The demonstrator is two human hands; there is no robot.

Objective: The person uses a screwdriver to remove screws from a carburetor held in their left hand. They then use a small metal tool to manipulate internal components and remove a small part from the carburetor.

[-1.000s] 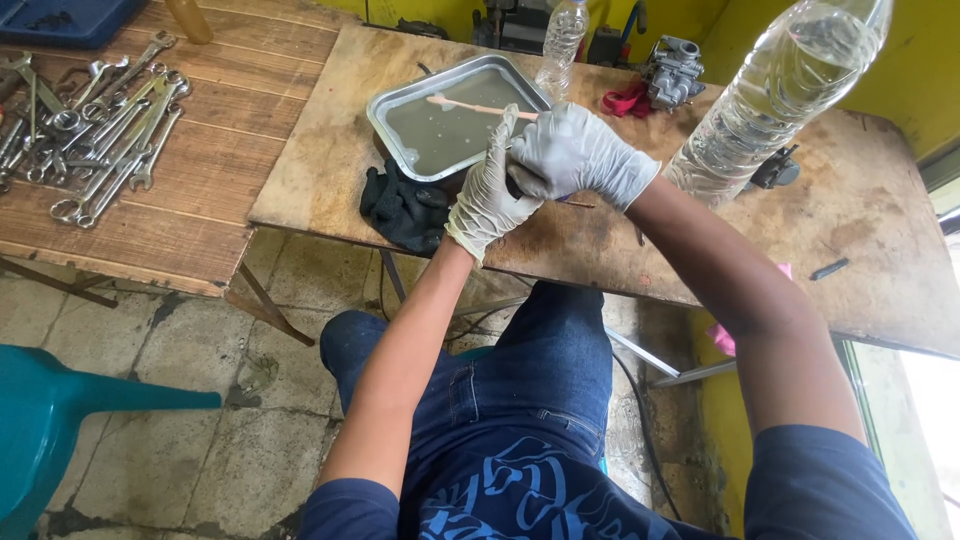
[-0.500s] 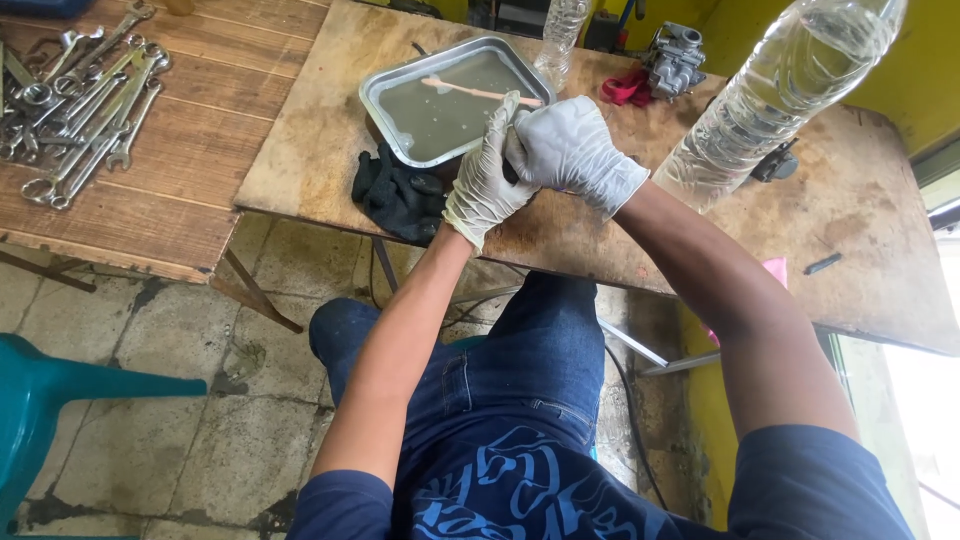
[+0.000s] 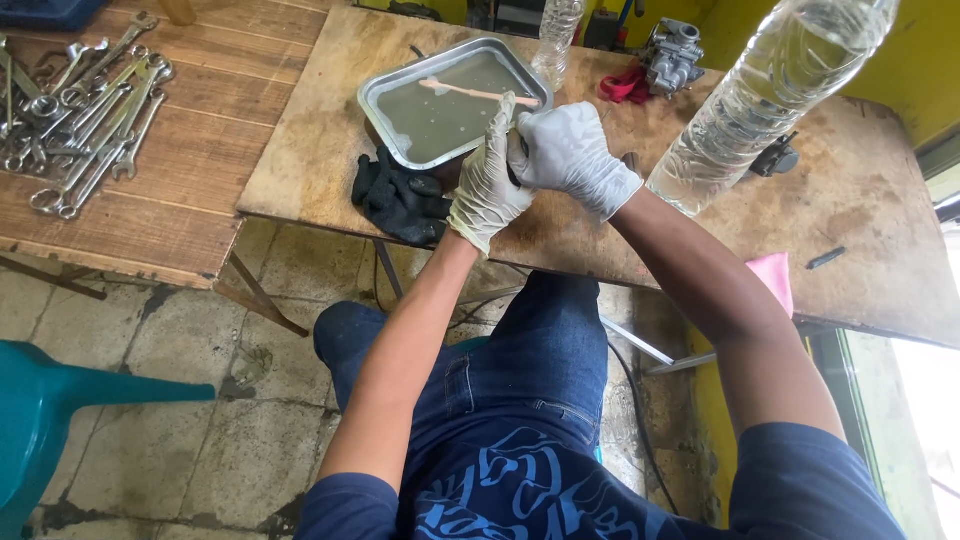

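The left hand (image 3: 487, 180) and right hand (image 3: 572, 155), both in white gloves, clench together around a small dark part (image 3: 517, 150), mostly hidden. At 11 o'clock, touching them, sits the shallow metal tray of cloudy liquid (image 3: 385, 95); a slip could spill it over the worn wooden counter (image 3: 860, 210).

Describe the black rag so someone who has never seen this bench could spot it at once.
Start at the bare plywood table and find the shallow rectangular metal tray of murky liquid. Just below the tray's near corner, at the table's front edge, lies the crumpled black cloth, beside the gloved left hand. It is the only soft, dark heap there; the small red cloth lies far behind.
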